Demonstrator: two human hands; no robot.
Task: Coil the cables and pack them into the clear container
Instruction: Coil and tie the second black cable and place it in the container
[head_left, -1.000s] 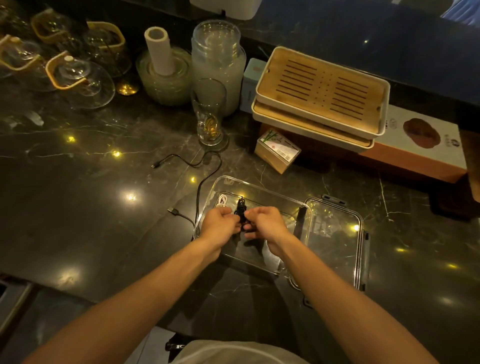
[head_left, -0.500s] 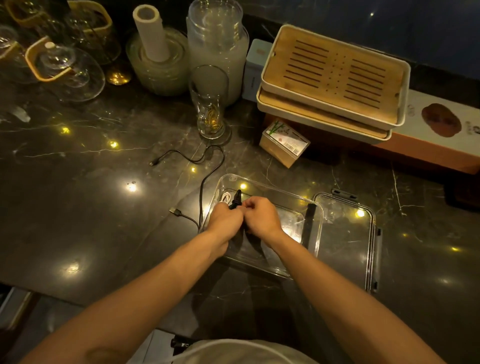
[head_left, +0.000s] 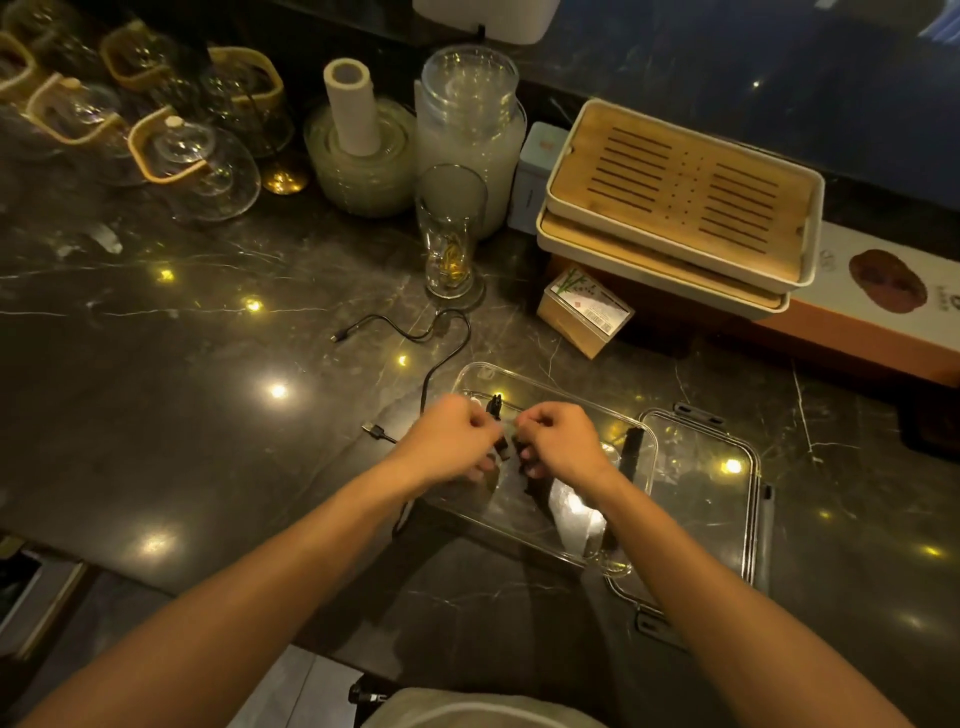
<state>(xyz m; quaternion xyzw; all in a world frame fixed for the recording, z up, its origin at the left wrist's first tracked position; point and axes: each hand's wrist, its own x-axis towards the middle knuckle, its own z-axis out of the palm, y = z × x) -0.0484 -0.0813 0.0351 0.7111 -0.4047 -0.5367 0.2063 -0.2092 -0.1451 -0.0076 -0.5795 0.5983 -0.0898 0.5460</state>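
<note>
A clear container (head_left: 641, 470) lies open on the dark marble counter in front of me. Over its left half my left hand (head_left: 451, 437) and my right hand (head_left: 558, 439) are closed side by side on a small black coiled cable (head_left: 497, 415), whose end sticks up between them. A second black cable (head_left: 435, 369) lies uncoiled on the counter, running from a plug near the glass down past the container's left edge. What lies inside the container under my hands is hidden.
The container's clear lid (head_left: 698, 483) lies flat to its right. A tall glass (head_left: 451, 234) stands behind, with a small box (head_left: 584, 312), stacked bamboo trays (head_left: 680, 197), a big jar (head_left: 470, 130), bowls and glass teapots (head_left: 192, 161) along the back.
My two hands have drawn slightly apart over the container while still holding the black coil. The camera view has shifted a little.
</note>
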